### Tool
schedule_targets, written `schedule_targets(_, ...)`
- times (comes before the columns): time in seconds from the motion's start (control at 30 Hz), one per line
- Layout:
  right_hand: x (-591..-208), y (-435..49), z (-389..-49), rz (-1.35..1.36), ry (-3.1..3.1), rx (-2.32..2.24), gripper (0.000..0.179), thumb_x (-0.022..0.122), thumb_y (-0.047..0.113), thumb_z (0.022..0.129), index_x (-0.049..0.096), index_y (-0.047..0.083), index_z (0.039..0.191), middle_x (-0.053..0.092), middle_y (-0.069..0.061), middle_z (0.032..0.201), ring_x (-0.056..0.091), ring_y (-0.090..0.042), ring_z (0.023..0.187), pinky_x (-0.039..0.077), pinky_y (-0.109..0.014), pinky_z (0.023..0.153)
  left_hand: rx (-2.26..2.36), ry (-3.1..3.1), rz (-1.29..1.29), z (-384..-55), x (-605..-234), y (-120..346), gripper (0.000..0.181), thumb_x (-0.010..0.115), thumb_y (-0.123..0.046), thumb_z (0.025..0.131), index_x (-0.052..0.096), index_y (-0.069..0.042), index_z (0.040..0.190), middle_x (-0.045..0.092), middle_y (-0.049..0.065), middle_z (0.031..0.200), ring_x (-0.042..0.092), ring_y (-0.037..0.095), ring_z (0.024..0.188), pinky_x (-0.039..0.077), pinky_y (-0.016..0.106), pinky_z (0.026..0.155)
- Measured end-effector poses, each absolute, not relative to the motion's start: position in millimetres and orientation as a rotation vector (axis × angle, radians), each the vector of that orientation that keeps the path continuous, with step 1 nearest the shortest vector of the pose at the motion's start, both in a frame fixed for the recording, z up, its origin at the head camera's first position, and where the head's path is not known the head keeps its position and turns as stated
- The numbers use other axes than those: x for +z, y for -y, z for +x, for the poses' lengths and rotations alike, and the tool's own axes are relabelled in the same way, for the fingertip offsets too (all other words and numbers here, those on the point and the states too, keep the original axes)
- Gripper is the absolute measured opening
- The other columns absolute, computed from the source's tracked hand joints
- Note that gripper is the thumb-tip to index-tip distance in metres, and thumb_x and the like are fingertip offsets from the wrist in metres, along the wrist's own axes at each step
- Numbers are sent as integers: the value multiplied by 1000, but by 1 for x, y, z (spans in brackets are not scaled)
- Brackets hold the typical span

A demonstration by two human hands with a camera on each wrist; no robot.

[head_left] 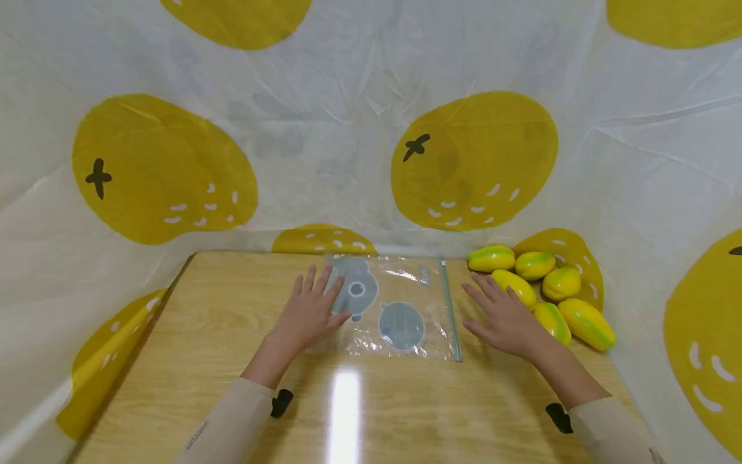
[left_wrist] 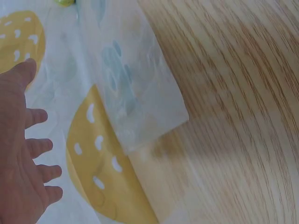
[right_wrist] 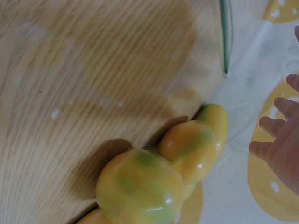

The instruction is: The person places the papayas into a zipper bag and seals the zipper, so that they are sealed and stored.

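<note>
A clear zip bag (head_left: pixel 400 325) with grey-blue animal prints lies flat on the wooden table, its green zip strip (head_left: pixel 451 309) on the right. Over the bag's left end is my left hand (head_left: pixel 310 312), fingers spread and straight; it holds nothing. In the left wrist view the hand (left_wrist: pixel 18 140) appears beside the bag (left_wrist: pixel 126 79). My right hand (head_left: pixel 507 316), also spread and without anything in it, hovers between the zip strip and several yellow-green fruits (head_left: pixel 585 322), which look like mangoes or small papayas. It partly covers them in the head view.
The wooden table (head_left: pixel 232 303) meets a white cloth (head_left: pixel 324 161) with big yellow fruit prints at its back and sides. In the right wrist view the fruits (right_wrist: pixel 140 186) sit close together near the cloth. A light reflection (head_left: pixel 344 412) shines on the front of the table.
</note>
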State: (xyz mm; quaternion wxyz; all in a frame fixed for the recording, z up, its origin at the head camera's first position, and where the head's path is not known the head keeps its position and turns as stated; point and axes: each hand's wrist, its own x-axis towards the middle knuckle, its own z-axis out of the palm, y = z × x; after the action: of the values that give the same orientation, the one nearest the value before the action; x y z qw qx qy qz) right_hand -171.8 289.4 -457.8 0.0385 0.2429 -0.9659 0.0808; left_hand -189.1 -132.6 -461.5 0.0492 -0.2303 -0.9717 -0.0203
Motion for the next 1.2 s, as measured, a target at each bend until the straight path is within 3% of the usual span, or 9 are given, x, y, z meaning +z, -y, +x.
schedule_targets(0.23,-470,-295,-177,812,2991,306,74,65,43,100,38,7,158,30,-25,166,31,-52,149,32,-76,109,-107,2993,-786,-196,-467,118,78,51,-60,102,33,-13,162,24,22,169,20,51,155,25,65,122)
schedule_targets(0.57,-489,-296,-182,897,3000,399,76,69,39,98,39,2,157,35,-27,163,36,-54,145,32,-75,110,-192,2928,-959,-205,-477,93,71,54,-51,104,41,-6,157,33,25,165,32,49,151,30,63,120)
schedule_targets(1.2,-506,-303,-181,900,3049,438,72,70,42,97,48,0,151,41,-27,159,40,-54,143,32,-75,110,-118,2977,-1102,-207,-497,31,72,46,-58,105,40,-10,158,35,17,166,35,39,153,32,49,123)
